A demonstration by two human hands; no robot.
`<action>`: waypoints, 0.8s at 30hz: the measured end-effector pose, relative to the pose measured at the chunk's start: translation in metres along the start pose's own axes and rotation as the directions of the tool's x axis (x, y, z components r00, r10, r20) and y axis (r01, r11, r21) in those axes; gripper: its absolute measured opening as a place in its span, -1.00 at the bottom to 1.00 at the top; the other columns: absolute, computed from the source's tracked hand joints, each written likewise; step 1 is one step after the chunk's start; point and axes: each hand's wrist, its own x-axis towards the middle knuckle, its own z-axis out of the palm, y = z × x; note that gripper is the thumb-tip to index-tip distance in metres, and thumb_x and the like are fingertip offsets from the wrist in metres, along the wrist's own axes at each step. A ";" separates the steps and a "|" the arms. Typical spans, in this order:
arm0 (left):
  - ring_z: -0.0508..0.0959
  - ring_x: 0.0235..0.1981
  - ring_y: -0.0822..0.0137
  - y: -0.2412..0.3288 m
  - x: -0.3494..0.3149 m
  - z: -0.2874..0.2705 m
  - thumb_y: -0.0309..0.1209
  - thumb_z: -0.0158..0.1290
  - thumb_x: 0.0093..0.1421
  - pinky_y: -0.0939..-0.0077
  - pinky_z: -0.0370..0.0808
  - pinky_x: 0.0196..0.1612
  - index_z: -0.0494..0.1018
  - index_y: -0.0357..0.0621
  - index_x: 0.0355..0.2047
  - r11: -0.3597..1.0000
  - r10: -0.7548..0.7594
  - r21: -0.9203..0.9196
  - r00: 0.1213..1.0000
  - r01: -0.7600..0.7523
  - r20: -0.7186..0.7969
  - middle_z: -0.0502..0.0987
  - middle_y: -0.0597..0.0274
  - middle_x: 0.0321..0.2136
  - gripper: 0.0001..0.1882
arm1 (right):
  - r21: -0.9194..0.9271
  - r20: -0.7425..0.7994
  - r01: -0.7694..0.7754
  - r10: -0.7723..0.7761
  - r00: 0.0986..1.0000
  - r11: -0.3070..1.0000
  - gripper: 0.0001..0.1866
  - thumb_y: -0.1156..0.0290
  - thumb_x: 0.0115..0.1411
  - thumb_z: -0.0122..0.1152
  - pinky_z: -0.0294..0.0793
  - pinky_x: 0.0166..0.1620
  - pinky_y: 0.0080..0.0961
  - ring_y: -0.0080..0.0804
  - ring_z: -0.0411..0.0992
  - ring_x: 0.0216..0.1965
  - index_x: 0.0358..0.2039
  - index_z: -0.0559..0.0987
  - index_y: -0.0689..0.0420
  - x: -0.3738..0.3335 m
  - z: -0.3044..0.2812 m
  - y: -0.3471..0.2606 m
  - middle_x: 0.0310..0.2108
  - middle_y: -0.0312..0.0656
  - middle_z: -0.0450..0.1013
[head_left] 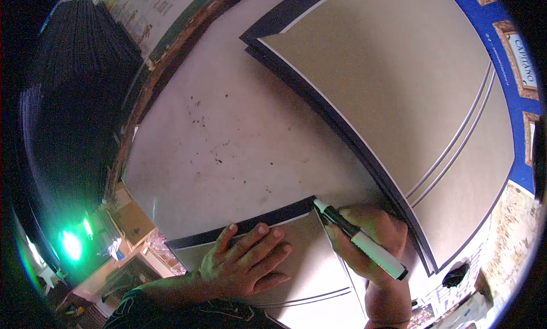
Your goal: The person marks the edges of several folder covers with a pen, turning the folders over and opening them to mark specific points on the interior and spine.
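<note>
My left hand (242, 266) lies flat with outstretched fingers on a beige board (302, 243) that has a black border strip (279, 215) along its far edge and thin dark lines nearer me. In my right hand (370, 232) is a marker (379, 255) with a white barrel and a black end, held like a pen. Its pale tip touches or nearly touches the right-hand corner of the black strip. Part of the marker is covered by my fingers.
To the right, larger beige boards (387, 101) with black edges lie stacked. Dark specks dot the pale work surface (228, 141). At the left stands a tall stack of dark sheets (80, 89), near a green light (71, 244) and a cardboard box (131, 218). A blue printed panel (501, 61) borders the right.
</note>
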 end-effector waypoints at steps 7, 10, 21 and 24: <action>0.14 0.32 0.20 0.000 0.000 0.001 0.20 -0.01 0.14 -0.08 -0.27 0.35 0.38 0.07 0.12 1.000 0.001 -0.007 1.000 -0.001 0.006 0.24 0.17 0.24 -0.34 | 0.076 -0.222 0.053 -0.035 0.974 0.996 -0.68 0.55 -0.11 0.44 0.45 -0.53 -0.55 -0.44 0.50 -0.59 -0.35 0.47 0.18 -0.009 0.012 0.006 -0.56 -0.13 0.51; 0.13 0.32 0.20 0.001 -0.001 0.000 0.20 -0.02 0.14 -0.07 -0.26 0.35 0.38 0.08 0.11 1.000 -0.006 -0.011 1.000 0.006 0.016 0.24 0.17 0.24 -0.34 | 0.006 -0.221 0.047 -0.044 0.974 0.999 -0.67 0.55 -0.10 0.43 0.44 -0.53 -0.56 -0.43 0.50 -0.59 -0.33 0.46 0.18 -0.012 0.009 0.011 -0.56 -0.13 0.51; 0.13 0.31 0.21 -0.001 0.000 -0.001 0.21 -0.03 0.15 -0.05 -0.25 0.35 0.39 0.10 0.11 1.000 -0.007 0.007 1.000 0.007 0.025 0.25 0.20 0.24 -0.35 | -0.035 -0.056 0.024 -0.026 0.998 0.999 -0.74 0.56 -0.05 0.40 0.47 -0.51 -0.59 -0.46 0.51 -0.57 -0.39 0.47 0.21 -0.006 0.007 0.006 -0.53 -0.12 0.52; 0.13 0.31 0.21 0.000 0.000 -0.003 0.20 -0.02 0.14 -0.05 -0.25 0.35 0.40 0.09 0.10 1.000 -0.002 0.009 1.000 0.002 0.018 0.25 0.20 0.24 -0.36 | -0.042 -0.147 0.023 -0.029 0.989 0.999 -0.74 0.57 -0.05 0.40 0.47 -0.52 -0.58 -0.46 0.51 -0.57 -0.38 0.47 0.22 -0.009 0.012 0.009 -0.53 -0.11 0.52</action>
